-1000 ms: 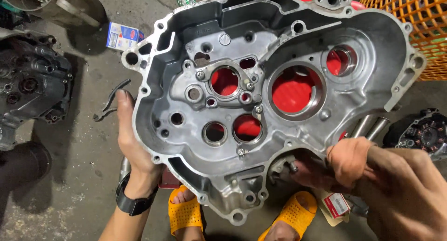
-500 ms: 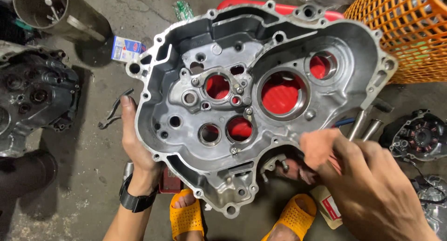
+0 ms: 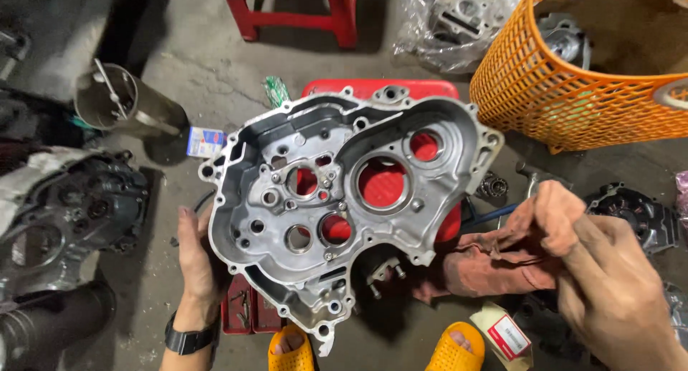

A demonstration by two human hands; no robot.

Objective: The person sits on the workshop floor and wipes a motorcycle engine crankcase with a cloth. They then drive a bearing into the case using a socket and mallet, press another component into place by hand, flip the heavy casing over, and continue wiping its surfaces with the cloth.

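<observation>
The left hand (image 3: 195,260) props a silver engine crankcase half (image 3: 344,199) upright at mid-frame, fingers curled behind its left edge, over a red stool (image 3: 380,90). At lower right, the right hand (image 3: 609,270) is bunched around a reddish rag (image 3: 494,263), apart from the casing. The casing's inside looks bare and fairly clean, bearing holes empty; whether wiping remains I cannot tell. An orange basket (image 3: 573,91) sits upper right.

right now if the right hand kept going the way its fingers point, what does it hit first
The right hand points up and left, pinching a reddish rag. Going straight on, it would probably meet the right edge of the silver engine case first, though depth is hard to judge from this view.
</observation>
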